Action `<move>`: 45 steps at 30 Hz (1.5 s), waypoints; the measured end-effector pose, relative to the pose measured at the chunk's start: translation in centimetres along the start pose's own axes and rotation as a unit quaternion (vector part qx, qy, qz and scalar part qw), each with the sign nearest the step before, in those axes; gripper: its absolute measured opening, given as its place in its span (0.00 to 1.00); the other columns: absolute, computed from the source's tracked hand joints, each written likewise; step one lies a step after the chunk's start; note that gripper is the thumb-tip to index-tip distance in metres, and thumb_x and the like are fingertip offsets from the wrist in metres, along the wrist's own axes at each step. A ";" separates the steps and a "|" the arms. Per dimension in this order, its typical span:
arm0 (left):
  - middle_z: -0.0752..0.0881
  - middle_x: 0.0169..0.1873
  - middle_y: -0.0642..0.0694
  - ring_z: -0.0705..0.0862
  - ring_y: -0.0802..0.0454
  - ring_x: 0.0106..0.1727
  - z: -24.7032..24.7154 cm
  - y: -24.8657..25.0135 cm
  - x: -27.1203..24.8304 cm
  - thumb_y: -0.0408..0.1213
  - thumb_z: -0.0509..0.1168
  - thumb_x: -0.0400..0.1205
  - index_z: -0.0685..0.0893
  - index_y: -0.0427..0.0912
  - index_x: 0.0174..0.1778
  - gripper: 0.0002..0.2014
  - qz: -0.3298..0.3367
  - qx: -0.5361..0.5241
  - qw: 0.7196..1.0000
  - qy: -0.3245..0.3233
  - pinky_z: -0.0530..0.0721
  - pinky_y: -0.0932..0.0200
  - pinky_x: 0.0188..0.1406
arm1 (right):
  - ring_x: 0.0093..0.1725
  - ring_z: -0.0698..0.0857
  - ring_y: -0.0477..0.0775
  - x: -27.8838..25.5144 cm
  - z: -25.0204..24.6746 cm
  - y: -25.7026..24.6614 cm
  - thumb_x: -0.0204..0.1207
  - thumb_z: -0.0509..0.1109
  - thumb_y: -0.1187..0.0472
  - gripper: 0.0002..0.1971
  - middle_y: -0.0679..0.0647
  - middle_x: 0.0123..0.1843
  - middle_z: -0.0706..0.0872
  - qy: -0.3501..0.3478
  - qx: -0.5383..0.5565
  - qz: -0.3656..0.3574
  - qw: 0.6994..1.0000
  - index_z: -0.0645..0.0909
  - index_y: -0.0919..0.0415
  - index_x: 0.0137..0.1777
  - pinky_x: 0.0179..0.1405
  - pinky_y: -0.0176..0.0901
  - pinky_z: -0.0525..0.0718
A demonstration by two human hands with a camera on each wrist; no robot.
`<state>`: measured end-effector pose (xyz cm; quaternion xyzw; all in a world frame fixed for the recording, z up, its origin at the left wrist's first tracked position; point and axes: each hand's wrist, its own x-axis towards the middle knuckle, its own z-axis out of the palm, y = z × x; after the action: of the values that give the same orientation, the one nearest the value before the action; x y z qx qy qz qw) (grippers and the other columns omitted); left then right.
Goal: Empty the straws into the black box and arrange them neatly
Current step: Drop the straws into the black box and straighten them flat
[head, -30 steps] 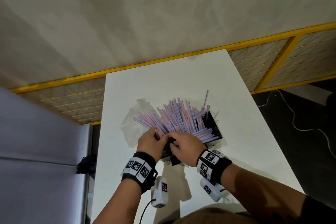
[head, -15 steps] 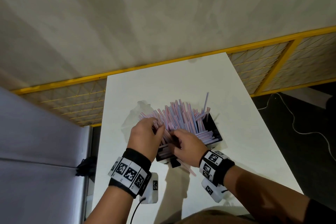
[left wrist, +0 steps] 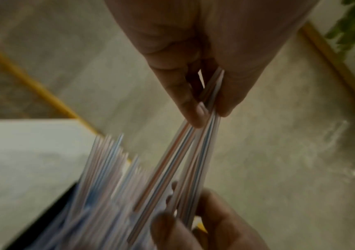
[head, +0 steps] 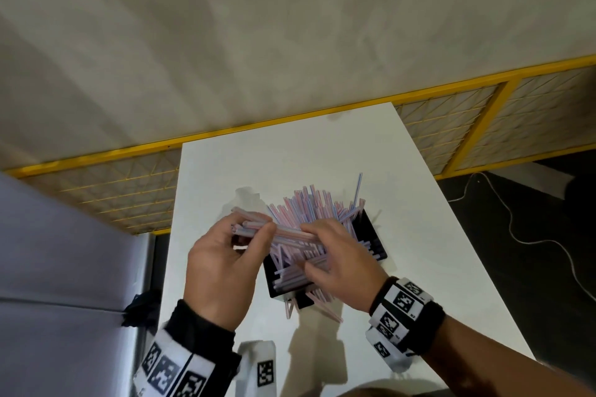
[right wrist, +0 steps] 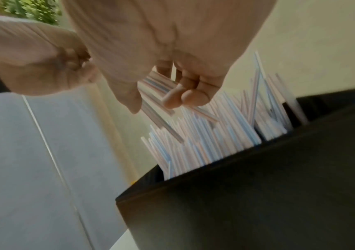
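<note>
Dozens of pink-and-blue striped straws (head: pixel 317 213) crowd the black box (head: pixel 374 237), which sits near the middle of the white surface (head: pixel 435 251). Most stand leaning toward the far side of the box, their tips fanned and uneven; a few poke out over its near edge and rest on the surface, so the arranging looks far from finished. A crumpled clear bag (head: pixel 246 198), probably what the straws came in, lies just beyond the box's far left corner. Above the near left part of the box both hands share one small bundle (head: pixel 254 227) held level. The left hand (head: pixel 222 267) pinches one end between thumb and fingers, and the right hand (head: pixel 342 264) curls round the other end, seemingly to square the ends before setting them in with the rest. The loose spread suggests straws could slip out sideways if either grip eases.
</note>
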<state>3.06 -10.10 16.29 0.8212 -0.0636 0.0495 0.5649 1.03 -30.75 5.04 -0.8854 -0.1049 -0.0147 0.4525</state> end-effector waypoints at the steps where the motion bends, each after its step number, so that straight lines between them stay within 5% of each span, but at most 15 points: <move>1: 0.92 0.39 0.50 0.91 0.51 0.39 0.6 -0.4 0.0 0.50 0.76 0.78 0.91 0.54 0.46 0.06 -0.032 -0.052 0.998 -0.004 0.91 0.54 0.44 | 0.59 0.81 0.34 -0.1 -0.5 0.0 0.82 0.67 0.42 0.26 0.35 0.68 0.74 0.002 -0.020 -0.006 1.000 0.70 0.43 0.79 0.56 0.25 0.79; 5: 0.90 0.36 0.42 0.88 0.47 0.37 3.7 -3.9 -0.2 0.48 0.79 0.73 0.92 0.45 0.45 0.12 -0.174 -0.202 0.964 -0.008 0.90 0.41 0.49 | 0.52 0.80 0.39 -0.3 -2.5 1.6 0.87 0.66 0.54 0.16 0.38 0.58 0.82 -0.008 -0.068 0.036 0.997 0.80 0.46 0.73 0.53 0.35 0.80; 8: 0.90 0.36 0.39 0.89 0.45 0.36 5.5 -6.7 -0.8 0.47 0.86 0.67 0.93 0.44 0.44 0.16 -0.282 -0.262 0.923 -0.027 0.88 0.45 0.48 | 0.53 0.84 0.47 -0.6 -3.6 3.6 0.87 0.66 0.56 0.16 0.44 0.63 0.82 -0.049 -0.124 0.077 0.988 0.81 0.48 0.73 0.58 0.45 0.85; 10: 0.94 0.42 0.42 0.93 0.44 0.42 5.8 -8.4 -1.2 0.50 0.84 0.67 0.92 0.43 0.48 0.20 -0.310 -0.217 0.925 -0.028 0.91 0.45 0.49 | 0.54 0.86 0.48 -1.0 -4.0 4.9 0.86 0.67 0.55 0.19 0.46 0.68 0.79 -0.060 -0.134 0.095 0.985 0.79 0.49 0.75 0.59 0.46 0.86; 13: 0.94 0.43 0.51 0.93 0.50 0.46 5.3 -10.3 -1.4 0.50 0.80 0.75 0.89 0.45 0.49 0.16 -0.282 -0.076 0.956 0.003 0.92 0.45 0.50 | 0.61 0.84 0.47 -1.5 -4.0 6.1 0.86 0.66 0.50 0.20 0.44 0.69 0.78 -0.055 -0.135 0.079 0.986 0.77 0.48 0.76 0.62 0.40 0.82; 17: 0.92 0.43 0.54 0.91 0.54 0.49 4.8 -10.8 -1.2 0.50 0.78 0.77 0.85 0.49 0.50 0.14 -0.269 -0.028 0.962 0.036 0.85 0.60 0.44 | 0.70 0.76 0.44 -1.9 -3.0 6.1 0.83 0.61 0.36 0.26 0.42 0.71 0.79 -0.074 -0.165 0.018 0.983 0.76 0.46 0.77 0.72 0.38 0.74; 21: 0.85 0.59 0.56 0.86 0.56 0.60 5.2 -10.7 -1.2 0.51 0.78 0.78 0.76 0.51 0.65 0.24 -0.262 -0.012 0.964 0.043 0.86 0.56 0.53 | 0.77 0.73 0.48 -1.6 -1.3 6.1 0.83 0.53 0.28 0.35 0.45 0.79 0.75 -0.142 -0.217 0.020 0.966 0.68 0.45 0.84 0.79 0.48 0.72; 24: 0.76 0.67 0.57 0.80 0.57 0.65 5.4 -11.0 -1.2 0.51 0.77 0.78 0.70 0.51 0.76 0.32 -0.218 0.059 0.973 0.046 0.84 0.54 0.62 | 0.71 0.77 0.52 -1.4 -0.8 6.0 0.83 0.47 0.26 0.35 0.46 0.72 0.78 -0.173 -0.244 0.035 0.953 0.69 0.45 0.82 0.73 0.54 0.76; 27: 0.77 0.66 0.53 0.81 0.53 0.66 5.5 -11.2 -1.2 0.48 0.74 0.81 0.77 0.48 0.72 0.25 -0.183 0.127 0.975 -0.001 0.83 0.52 0.68 | 0.70 0.76 0.52 -1.3 -0.8 6.0 0.82 0.48 0.25 0.37 0.47 0.70 0.78 -0.174 -0.255 0.037 0.950 0.69 0.46 0.83 0.72 0.53 0.76; 30: 0.77 0.64 0.50 0.80 0.51 0.67 5.7 -11.2 -1.9 0.48 0.72 0.82 0.84 0.46 0.62 0.15 -0.129 0.210 0.968 -0.057 0.77 0.57 0.71 | 0.74 0.74 0.52 -1.4 -0.8 5.9 0.79 0.50 0.24 0.41 0.47 0.75 0.75 -0.187 -0.266 0.033 0.945 0.63 0.47 0.86 0.75 0.53 0.73; 37: 0.75 0.70 0.51 0.75 0.54 0.72 6.5 -10.7 -3.4 0.53 0.65 0.86 0.83 0.45 0.71 0.22 -0.026 0.265 0.956 -0.122 0.74 0.56 0.76 | 0.70 0.76 0.59 -0.2 -0.6 5.2 0.77 0.59 0.31 0.35 0.51 0.71 0.81 -0.247 -0.342 0.036 0.906 0.68 0.47 0.80 0.70 0.60 0.71; 41: 0.84 0.62 0.50 0.79 0.47 0.62 6.8 -10.9 -3.8 0.48 0.61 0.89 0.83 0.46 0.68 0.16 0.037 0.356 0.912 -0.198 0.75 0.54 0.68 | 0.64 0.77 0.59 1.0 -0.8 4.8 0.75 0.63 0.33 0.27 0.53 0.62 0.82 -0.263 -0.353 0.045 0.897 0.76 0.50 0.66 0.66 0.59 0.73; 45: 0.87 0.54 0.48 0.82 0.42 0.55 6.6 -10.9 -3.4 0.38 0.57 0.89 0.85 0.46 0.58 0.11 0.072 0.417 0.877 -0.229 0.77 0.52 0.62 | 0.63 0.77 0.57 0.9 -1.1 4.7 0.74 0.66 0.34 0.27 0.50 0.62 0.79 -0.225 -0.351 0.015 0.909 0.75 0.49 0.67 0.64 0.56 0.74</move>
<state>1.48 -12.22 3.38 0.9620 -0.2241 -0.0774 0.1350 2.87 -34.13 2.07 -0.9684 -0.1789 0.1556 0.0773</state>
